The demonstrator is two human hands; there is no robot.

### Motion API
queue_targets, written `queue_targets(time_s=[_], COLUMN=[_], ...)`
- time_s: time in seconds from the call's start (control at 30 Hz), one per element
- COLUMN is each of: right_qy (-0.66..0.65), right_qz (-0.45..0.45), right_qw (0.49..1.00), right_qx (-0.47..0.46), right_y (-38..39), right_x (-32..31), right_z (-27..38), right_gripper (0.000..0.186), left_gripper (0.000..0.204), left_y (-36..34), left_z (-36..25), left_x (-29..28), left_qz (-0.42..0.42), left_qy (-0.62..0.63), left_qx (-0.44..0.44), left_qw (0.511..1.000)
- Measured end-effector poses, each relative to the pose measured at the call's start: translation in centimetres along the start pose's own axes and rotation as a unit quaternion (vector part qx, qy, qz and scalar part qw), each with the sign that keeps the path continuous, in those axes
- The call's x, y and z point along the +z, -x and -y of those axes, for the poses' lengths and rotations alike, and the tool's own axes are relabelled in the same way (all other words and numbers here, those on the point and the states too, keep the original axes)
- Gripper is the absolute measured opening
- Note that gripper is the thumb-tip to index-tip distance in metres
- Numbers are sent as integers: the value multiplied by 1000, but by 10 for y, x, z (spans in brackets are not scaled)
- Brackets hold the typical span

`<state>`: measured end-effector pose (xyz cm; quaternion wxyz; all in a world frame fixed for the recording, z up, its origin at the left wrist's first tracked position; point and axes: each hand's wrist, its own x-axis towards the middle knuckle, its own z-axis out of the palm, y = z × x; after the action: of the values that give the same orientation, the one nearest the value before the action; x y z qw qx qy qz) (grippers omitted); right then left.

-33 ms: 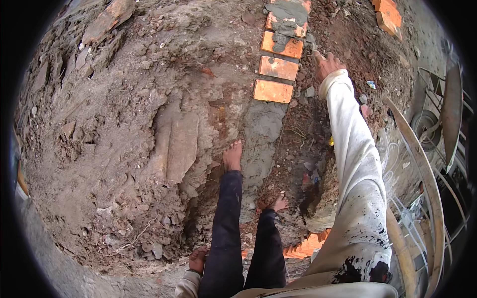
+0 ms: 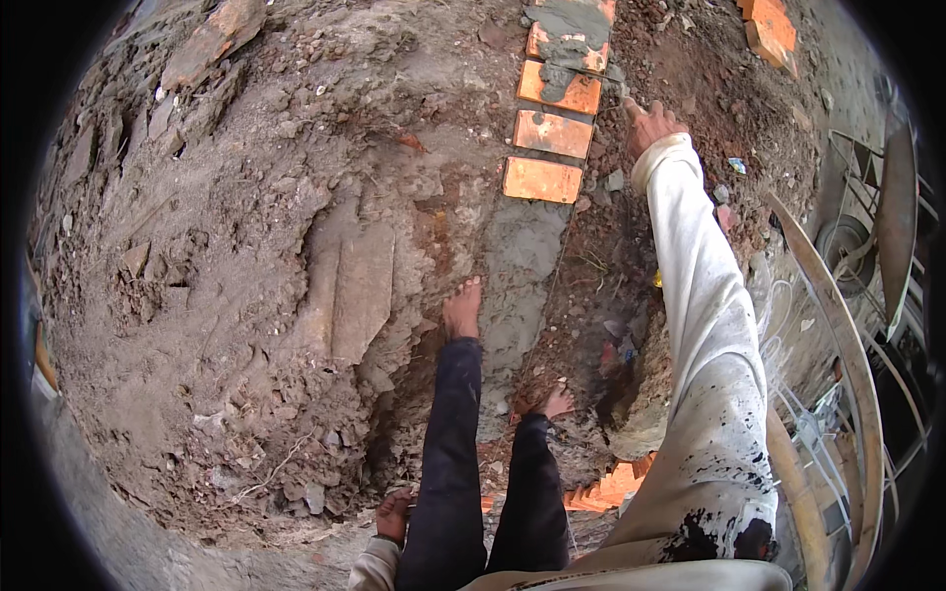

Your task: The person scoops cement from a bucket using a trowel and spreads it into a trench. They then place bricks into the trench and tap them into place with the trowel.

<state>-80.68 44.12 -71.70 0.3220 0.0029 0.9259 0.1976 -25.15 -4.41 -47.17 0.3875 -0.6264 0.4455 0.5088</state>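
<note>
A row of orange bricks [image 2: 542, 180] lies crosswise on a strip of wet grey mortar [image 2: 522, 246]. My right hand [image 2: 651, 126] reaches forward to the right of the row, its fingers curled round the handle end of what looks like a trowel. The tool's mortar-smeared blade [image 2: 558, 83] rests over the third brick from the near end, hard to tell from the grey mortar there. More mortar [image 2: 572, 22] covers the farther bricks. Low beside my left leg is my left hand [image 2: 392, 514], fingers curled in, with nothing seen in them.
My bare left foot [image 2: 462, 307] stands at the mortar's left edge, my right foot [image 2: 558, 401] on its right. A thin string [image 2: 558, 271] runs along the row. Stacked bricks [image 2: 611, 487] lie behind my feet. A wheelbarrow wheel [image 2: 844, 254] and curved metal strips stand at the right.
The trowel's shank has shifted slightly at the brick row, and my right hand has moved only a little. My left hand and feet are nearly where they were.
</note>
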Motion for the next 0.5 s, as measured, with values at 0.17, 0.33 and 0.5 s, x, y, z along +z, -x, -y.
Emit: queue_targets(time_s=[0.17, 0.33, 0.5], right_qy=[-88, 34, -33], right_qz=[-67, -110, -63], right_qw=[994, 993, 997], right_qx=[-11, -34, -18], right_y=[32, -3, 17], right_x=[-29, -8, -14], right_z=[-6, 0, 4], right_gripper=[47, 52, 51], left_gripper=[20, 20, 20], left_y=[6, -6, 7], left_z=[-3, -4, -16], left_x=[1, 1, 9], left_qz=[-22, 7, -40], left_qy=[-122, -140, -63], left_qx=[60, 77, 9], left_qw=[990, 987, 997])
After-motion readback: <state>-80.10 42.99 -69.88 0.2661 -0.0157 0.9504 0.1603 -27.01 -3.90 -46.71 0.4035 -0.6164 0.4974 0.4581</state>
